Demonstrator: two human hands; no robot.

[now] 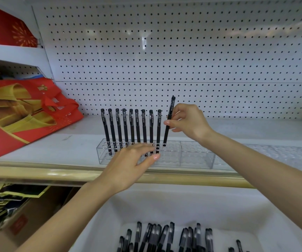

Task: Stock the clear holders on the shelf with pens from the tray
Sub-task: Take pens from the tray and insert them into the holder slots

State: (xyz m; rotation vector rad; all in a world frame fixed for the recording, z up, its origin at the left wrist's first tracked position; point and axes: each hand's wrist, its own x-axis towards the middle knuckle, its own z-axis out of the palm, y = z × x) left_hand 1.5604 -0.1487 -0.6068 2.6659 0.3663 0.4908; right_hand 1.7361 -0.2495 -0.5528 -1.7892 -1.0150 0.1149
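A clear holder (188,157) with rows of holes lies on the shelf. Several black pens (132,128) stand upright in its back-left holes. My right hand (188,122) pinches one more black pen (169,120), held nearly upright, its lower tip at a hole just right of the standing row. My left hand (130,166) rests flat against the holder's front left, fingers spread, holding nothing. A second clear holder (277,153) lies further right on the shelf. The white tray (173,206) at the bottom contains several black pens (164,237) lying loose.
White pegboard (182,60) backs the shelf. Red and gold bags (19,113) lean on the shelf's left end. The shelf has a beige front rail (55,173). A cardboard box and dark goods (10,206) sit below at the left.
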